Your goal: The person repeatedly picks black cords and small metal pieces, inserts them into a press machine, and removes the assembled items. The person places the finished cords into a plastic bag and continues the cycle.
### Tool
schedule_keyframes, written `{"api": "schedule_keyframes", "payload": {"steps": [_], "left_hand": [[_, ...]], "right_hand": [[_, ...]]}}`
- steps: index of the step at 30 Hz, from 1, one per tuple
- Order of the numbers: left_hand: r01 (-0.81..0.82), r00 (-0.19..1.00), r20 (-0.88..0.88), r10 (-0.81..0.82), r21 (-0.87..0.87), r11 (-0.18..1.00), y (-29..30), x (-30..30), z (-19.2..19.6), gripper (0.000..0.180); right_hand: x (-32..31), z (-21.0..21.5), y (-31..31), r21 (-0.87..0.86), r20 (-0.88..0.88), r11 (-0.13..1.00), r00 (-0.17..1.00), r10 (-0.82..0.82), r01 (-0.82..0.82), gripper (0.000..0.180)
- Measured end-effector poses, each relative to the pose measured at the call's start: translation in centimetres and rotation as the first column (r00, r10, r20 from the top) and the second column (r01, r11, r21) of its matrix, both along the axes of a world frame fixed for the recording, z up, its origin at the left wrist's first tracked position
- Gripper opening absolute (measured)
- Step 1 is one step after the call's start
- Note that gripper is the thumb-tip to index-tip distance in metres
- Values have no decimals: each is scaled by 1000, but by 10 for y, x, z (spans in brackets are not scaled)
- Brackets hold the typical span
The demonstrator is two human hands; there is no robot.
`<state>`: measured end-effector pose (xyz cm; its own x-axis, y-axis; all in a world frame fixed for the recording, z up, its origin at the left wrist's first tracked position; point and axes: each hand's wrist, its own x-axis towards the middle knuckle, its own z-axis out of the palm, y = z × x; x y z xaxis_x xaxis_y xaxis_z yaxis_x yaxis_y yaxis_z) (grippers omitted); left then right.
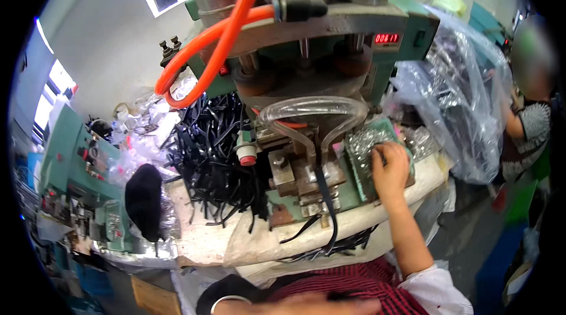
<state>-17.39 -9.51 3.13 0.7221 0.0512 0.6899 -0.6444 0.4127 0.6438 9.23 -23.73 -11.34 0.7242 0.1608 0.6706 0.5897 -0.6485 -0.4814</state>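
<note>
Strap (323, 191) black, flat, narrow; long axis runs from foot of press (318, 33) toward the person, lower end hanging and curled back left. Metal bits (361, 143) silvery, shiny, heaped in green tray (355, 176) right of strap; single pieces too small to give a direction. Right hand (390, 173) at heap, fingers bent; grip cannot be told. Left hand (312, 305) blurred at lower edge, fingers rightward; hold unclear.
</note>
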Motion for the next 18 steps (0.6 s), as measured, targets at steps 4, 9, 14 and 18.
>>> {"api": "schedule_keyframes", "payload": {"steps": [4,9,14,18], "left_hand": [[318,942,-90,-324,-74,945,20,-2,29,109],[156,971,178,-158,26,987,74,10,6,57],[-691,274,220,936,722,32,111,55,-12,18],[-425,271,551,789,804,-416,159,84,-87,30]], "right_hand": [[-3,7,14,51,-75,999,997,12,-8,8],[2,3,4,213,-249,977,967,57,-3,10],[-11,-9,-18,363,-250,931,967,52,44,14],[-22,-4,-22,371,-213,928,976,54,30,11]]}}
